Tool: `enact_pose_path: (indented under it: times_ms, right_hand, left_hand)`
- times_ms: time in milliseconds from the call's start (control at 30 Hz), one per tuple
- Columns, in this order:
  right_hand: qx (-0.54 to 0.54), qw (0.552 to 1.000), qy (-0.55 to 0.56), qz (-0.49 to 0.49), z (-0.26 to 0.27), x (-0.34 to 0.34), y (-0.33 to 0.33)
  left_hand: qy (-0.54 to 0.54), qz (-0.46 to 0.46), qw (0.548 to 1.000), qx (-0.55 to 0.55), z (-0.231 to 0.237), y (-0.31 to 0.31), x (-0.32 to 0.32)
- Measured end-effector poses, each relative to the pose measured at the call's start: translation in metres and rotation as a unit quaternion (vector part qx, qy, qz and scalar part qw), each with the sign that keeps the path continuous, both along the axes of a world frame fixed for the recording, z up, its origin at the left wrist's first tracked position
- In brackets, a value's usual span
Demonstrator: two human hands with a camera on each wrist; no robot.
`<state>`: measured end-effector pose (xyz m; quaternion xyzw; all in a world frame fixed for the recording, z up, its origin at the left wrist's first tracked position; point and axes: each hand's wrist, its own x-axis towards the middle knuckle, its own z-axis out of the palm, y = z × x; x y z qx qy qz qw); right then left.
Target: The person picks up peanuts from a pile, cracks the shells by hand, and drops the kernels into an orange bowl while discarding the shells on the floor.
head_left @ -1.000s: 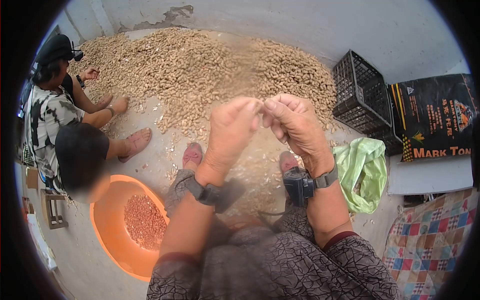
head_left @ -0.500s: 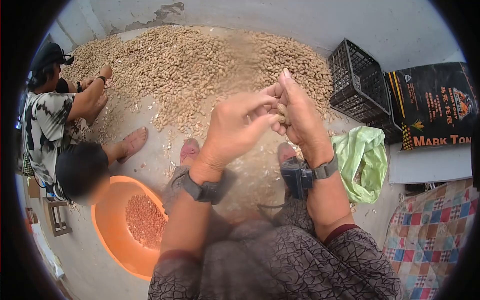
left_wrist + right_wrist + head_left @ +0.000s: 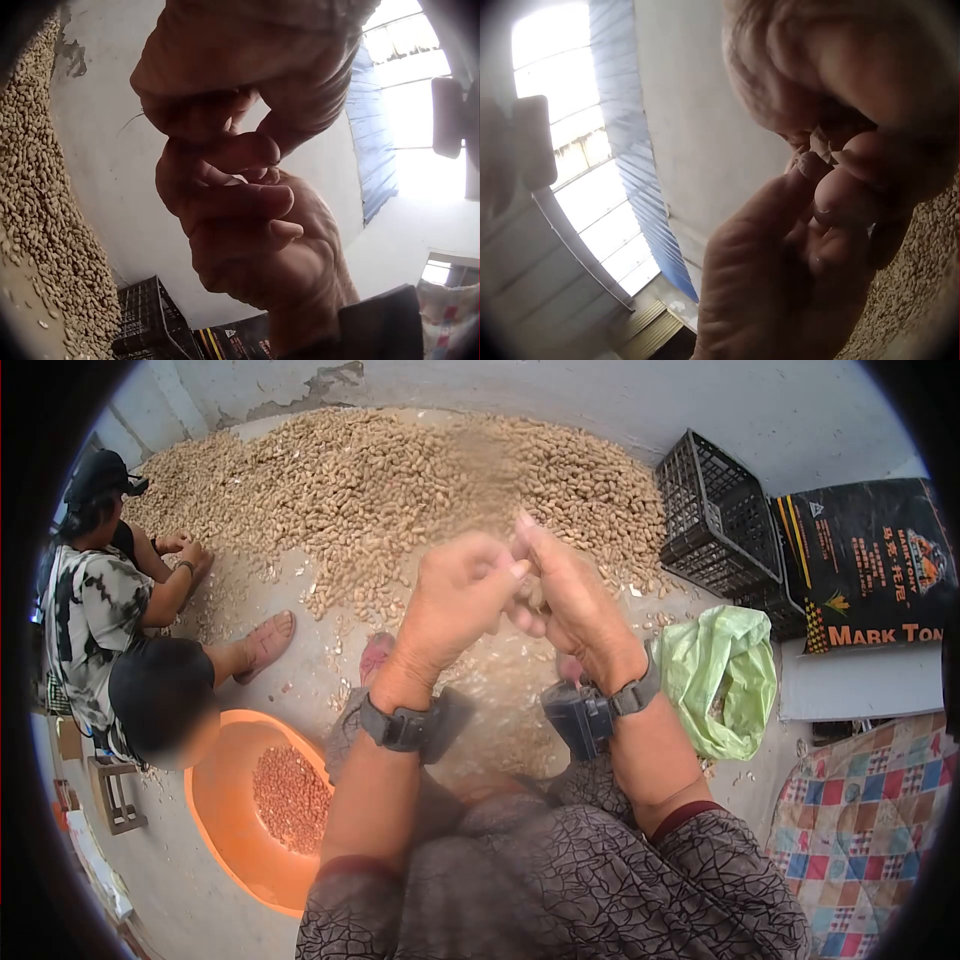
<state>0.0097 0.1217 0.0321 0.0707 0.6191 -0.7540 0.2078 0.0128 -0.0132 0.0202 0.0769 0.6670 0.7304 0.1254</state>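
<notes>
In the head view my left hand [image 3: 450, 600] and right hand [image 3: 582, 605] meet over the floor, in front of the peanut heap [image 3: 370, 490]. A peanut [image 3: 537, 598] shows between them, in the curled fingers of my right hand; the left thumb and fingers pinch at it. The right wrist view shows pale shell pieces [image 3: 811, 163] at the fingertips where the hands touch. From the left wrist, my left hand [image 3: 240, 67] is above and my right hand [image 3: 262, 255] below; their fingers hide most of what they hold.
An orange basin [image 3: 235, 840] with red kernels [image 3: 290, 795] stands at lower left. Another person [image 3: 110, 590] sits at the left by the heap. At the right are a black crate [image 3: 715, 525], a green bag [image 3: 715, 690], a printed black sack [image 3: 870, 570] and a checked cloth [image 3: 860, 830].
Both hands have shifted slightly left since half a second ago and closed together around the peanut, which was absent from clear view a second ago. The other person's hands have come lower.
</notes>
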Motion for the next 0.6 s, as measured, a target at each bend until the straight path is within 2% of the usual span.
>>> enact_pose_path:
  times_ms: [100, 333, 467, 533, 600]
  right_hand:
    - [0.003, 0.999, 0.038, 0.004, -0.002, -0.001, 0.001]
    - [0.025, 0.993, 0.111, 0.016, -0.001, -0.002, 0.009]
    - [-0.017, 0.996, 0.086, 0.001, -0.003, -0.002, 0.009]
    - [-0.042, 0.997, 0.069, -0.002, -0.001, -0.002, 0.006]
    - [-0.119, 0.993, 0.027, 0.002, 0.004, -0.001, 0.003]
  left_hand:
    - [0.0, 0.039, 0.998, 0.044, -0.005, -0.003, -0.004]
    - [0.031, 0.083, 0.995, 0.052, -0.007, -0.002, -0.008]
    - [0.046, 0.085, 0.994, 0.056, -0.011, 0.001, -0.01]
    - [0.017, 0.106, 0.991, 0.081, -0.009, -0.001, -0.009]
    - [0.014, 0.096, 0.99, 0.1, -0.008, -0.003, -0.009]
